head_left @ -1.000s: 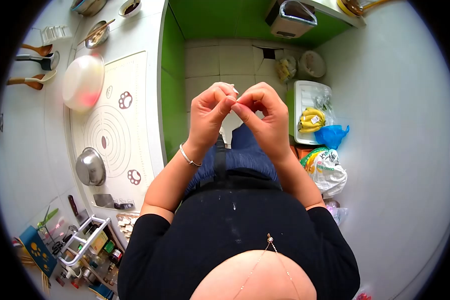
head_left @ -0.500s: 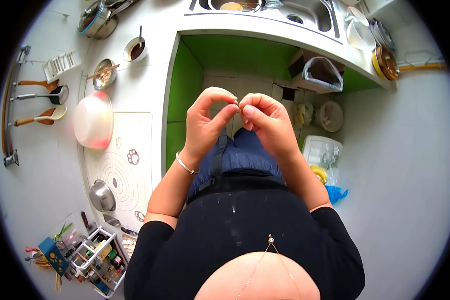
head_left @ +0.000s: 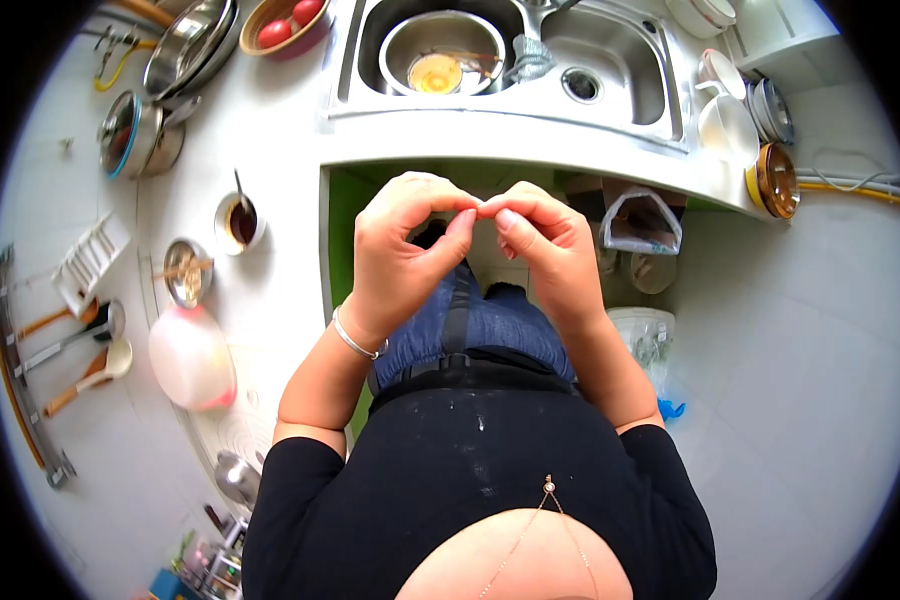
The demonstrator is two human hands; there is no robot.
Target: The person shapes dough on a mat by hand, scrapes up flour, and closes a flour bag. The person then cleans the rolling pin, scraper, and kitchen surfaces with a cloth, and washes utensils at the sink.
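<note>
My left hand [head_left: 395, 245] and my right hand [head_left: 553, 245] are raised in front of my body, above the open space under the counter. Thumb and index finger of each are pinched together, and the fingertips of both hands meet. Whatever they hold, if anything, is too small to make out. Around my left wrist is a silver bracelet [head_left: 358, 340]. Beyond the fingers lies the front edge of the white counter [head_left: 270, 130], with a steel double sink [head_left: 615, 60] set in it.
In the left basin stands a steel bowl [head_left: 395, 50] with a yellowish dish inside. Along the left counter are a cup of dark sauce [head_left: 241, 223], a small bowl with chopsticks [head_left: 187, 273], a pinkish-white basin [head_left: 190, 358] and a lidded pot [head_left: 135, 140]. Stacked bowls [head_left: 776, 180] stand at the right.
The view has shifted so more of the sink and a basket of red fruit show. My hands stay joined at the fingertips, with the counter edge now nearer to them.
</note>
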